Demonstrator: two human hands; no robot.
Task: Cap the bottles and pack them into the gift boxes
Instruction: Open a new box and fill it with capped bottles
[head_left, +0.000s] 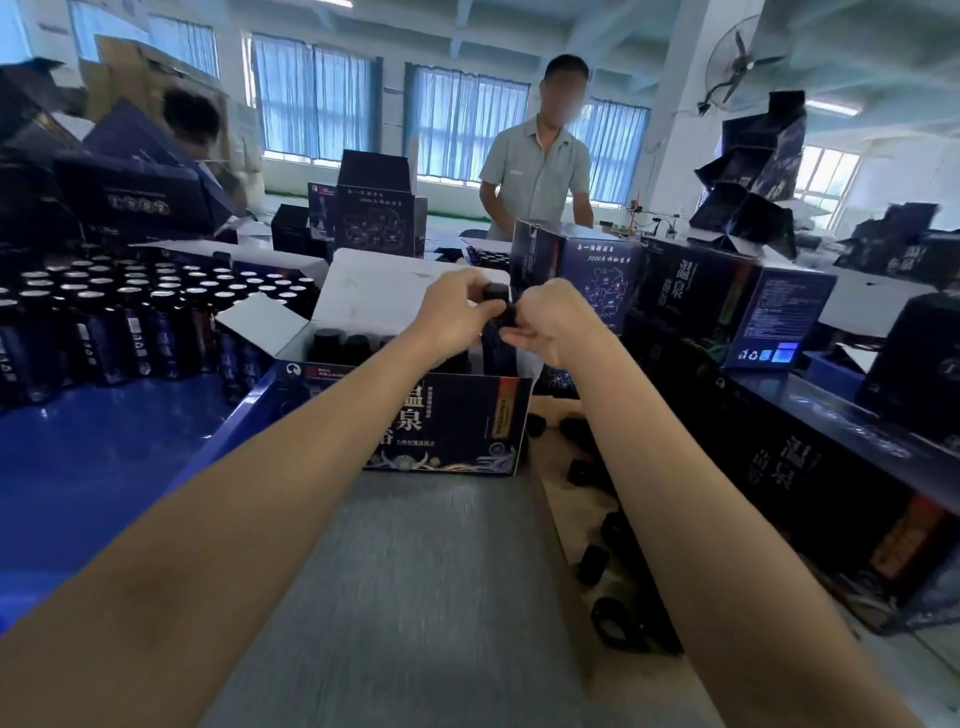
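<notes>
Grey tabletop (415, 571) is running ahead of us in a bright workshop. On the left, a blue tray (104, 467) is holding rows of uncapped bottles (130, 306) with silver tops — by our judgement most of the job is waiting. At centre, an open gift box (452, 415) is carrying a few capped bottles (332, 340). Over it our left hand (457, 312) is gripping a black cap (496, 292) on the bottle (498, 348) standing at the box's right end, while our right hand (556, 322) is pinching its neck. Rightward, loose caps (592, 564) are lying on the table beside closed boxes (727, 301).
</notes>
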